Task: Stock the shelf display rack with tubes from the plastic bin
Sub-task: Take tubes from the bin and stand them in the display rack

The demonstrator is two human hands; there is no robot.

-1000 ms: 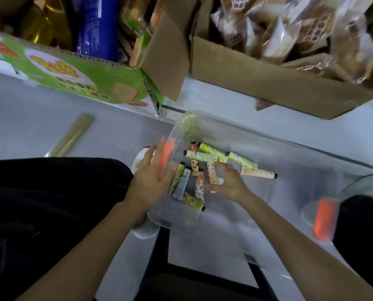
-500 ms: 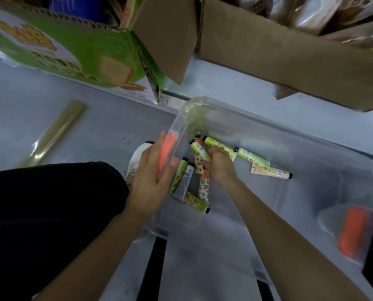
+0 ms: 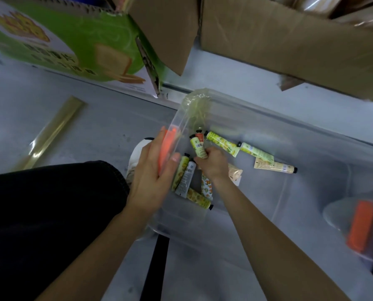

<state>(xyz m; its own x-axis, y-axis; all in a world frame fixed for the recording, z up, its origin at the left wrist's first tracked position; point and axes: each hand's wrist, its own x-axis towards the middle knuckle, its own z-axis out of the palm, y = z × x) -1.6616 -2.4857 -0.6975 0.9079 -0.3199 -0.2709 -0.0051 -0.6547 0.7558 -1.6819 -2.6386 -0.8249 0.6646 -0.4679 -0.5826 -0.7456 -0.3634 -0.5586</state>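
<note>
The right hand (image 3: 212, 165) clutched one tube (image 3: 199, 147) in the bin (image 3: 311, 192), the left hand (image 3: 153, 174) flat on its nine-o'clock end (several more lay loose; rack unseen).

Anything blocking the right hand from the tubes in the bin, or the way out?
Nothing visible. The right hand is inside the open-topped plastic bin, gripping a yellow-green tube. The left hand rests on the bin's end wall, clear of it. The rack is out of view.
</note>
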